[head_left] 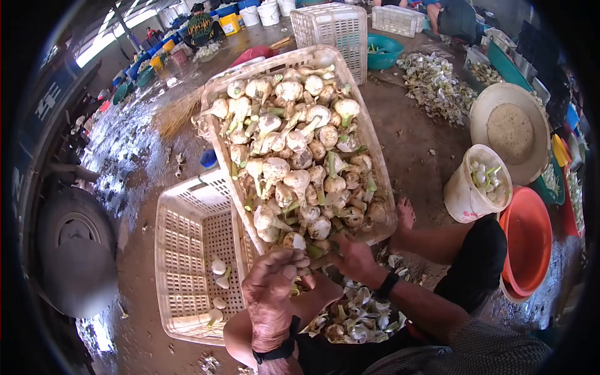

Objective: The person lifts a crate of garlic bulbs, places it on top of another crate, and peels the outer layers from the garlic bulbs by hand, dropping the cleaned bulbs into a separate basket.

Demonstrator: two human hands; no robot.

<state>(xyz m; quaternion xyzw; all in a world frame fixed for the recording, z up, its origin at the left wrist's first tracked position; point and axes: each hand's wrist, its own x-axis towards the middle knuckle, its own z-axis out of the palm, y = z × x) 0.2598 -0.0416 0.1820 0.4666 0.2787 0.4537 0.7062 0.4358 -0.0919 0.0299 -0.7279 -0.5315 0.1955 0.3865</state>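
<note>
A white plastic crate (pixel 378 159) heaped with garlic bulbs (pixel 297 153) fills the centre. Just below its near edge, my left hand (pixel 272 287) has its fingers curled around a pale, partly peeled bulb (pixel 294 242). To the right of it, my right hand (pixel 356 257) is closed near the same bulb, its fingertips by a green stem piece; what it grips is too small to make out. A second, lower crate (pixel 178 265) at the left holds several white bulbs (pixel 219 267). Peeled skins (pixel 362 312) lie on the floor beneath my hands.
A white bucket (pixel 462 190) of garlic pieces, a red basin (pixel 528 240) and a wide pale basin (pixel 481 119) stand at the right. A broom (pixel 178 115) lies behind the crates. A wheel (pixel 75 231) is at the left. Other people sit farther back.
</note>
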